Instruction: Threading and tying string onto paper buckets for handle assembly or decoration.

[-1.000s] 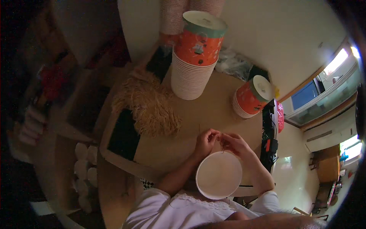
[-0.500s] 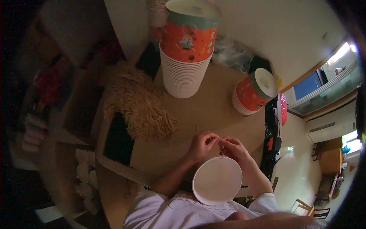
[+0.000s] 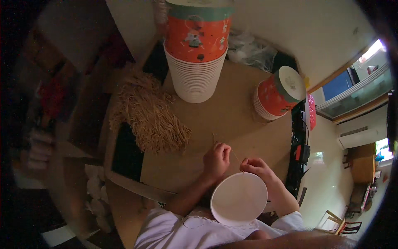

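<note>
One thin cord (image 3: pixel 236 156) runs straight between the pinching left hand (image 3: pixel 217 160) and right hand (image 3: pixel 256 168), the latter at the rim of a white bucket (image 3: pixel 239 199) by the near edge of the table (image 3: pixel 127 159). I see tan strands (image 3: pixel 151 116) near the left edge, a bucket stack (image 3: pixel 274 97) near the right.

Pale wall (image 3: pixel 298 33); right: glossy floor (image 3: pixel 327 182), wooden chair (image 3: pixel 340 226), bright window (image 3: pixel 384 148).

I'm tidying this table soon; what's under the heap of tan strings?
The heap of tan strings borders brown board on its right and a dark green surface at its lower left. Whatever lies directly beneath the strings is covered.
</note>
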### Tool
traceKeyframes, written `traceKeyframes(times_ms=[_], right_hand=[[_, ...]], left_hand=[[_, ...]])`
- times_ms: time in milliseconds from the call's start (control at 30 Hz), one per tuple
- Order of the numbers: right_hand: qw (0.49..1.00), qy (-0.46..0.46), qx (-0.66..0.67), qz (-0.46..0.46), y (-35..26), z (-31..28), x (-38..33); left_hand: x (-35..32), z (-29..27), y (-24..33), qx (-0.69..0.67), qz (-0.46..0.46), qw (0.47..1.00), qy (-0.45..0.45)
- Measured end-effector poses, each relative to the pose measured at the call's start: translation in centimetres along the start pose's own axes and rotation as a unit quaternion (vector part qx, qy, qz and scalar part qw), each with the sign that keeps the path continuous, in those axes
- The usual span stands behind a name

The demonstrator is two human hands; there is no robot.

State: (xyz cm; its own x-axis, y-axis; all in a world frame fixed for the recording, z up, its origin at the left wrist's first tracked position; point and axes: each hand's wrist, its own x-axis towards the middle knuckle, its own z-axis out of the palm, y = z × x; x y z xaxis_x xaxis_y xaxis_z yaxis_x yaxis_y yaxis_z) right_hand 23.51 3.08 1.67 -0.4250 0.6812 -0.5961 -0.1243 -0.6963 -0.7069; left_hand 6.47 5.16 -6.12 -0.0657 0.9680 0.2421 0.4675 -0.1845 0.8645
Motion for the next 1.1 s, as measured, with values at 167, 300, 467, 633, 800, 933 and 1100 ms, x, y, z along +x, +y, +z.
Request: traceKeyframes(times_ms=[167,300,467,633,800,933,1100], right_hand=[[1.0,0.0,0.026,0.009,-0.5,0.8,-0.8],[0.999,-0.011,-0.044,0.004,-0.1,0.5,-0.8],[0.994,0.072,-0.039,-0.069,0.3,1.3,-0.8],[0.967,0.037,-0.097,-0.231,1.8,-0.3,0.0],[0.954,0.054,-0.182,-0.233,1.3,-0.1,-0.1],[0.913,0.059,-0.286,-0.285,0.6,0.1,0.5],[0.85,0.052,-0.385,-0.355,-0.2,0.2,1.5]], left_hand=[[-0.1,0.2,-0.2,0.033,-0.001,0.999,-0.03],[0.2,-1.6,0.6,0.072,0.023,0.984,-0.158],[1.4,-3.5,1.9,-0.037,0.116,0.966,-0.228],[1.6,-3.7,1.1,-0.167,0.031,0.916,-0.365],[1.3,-3.6,1.3,-0.169,-0.074,0.923,-0.337],[1.5,-3.5,1.4,-0.173,-0.064,0.932,-0.313],[1.8,-3.8,2.7,-0.149,-0.072,0.943,-0.29]])
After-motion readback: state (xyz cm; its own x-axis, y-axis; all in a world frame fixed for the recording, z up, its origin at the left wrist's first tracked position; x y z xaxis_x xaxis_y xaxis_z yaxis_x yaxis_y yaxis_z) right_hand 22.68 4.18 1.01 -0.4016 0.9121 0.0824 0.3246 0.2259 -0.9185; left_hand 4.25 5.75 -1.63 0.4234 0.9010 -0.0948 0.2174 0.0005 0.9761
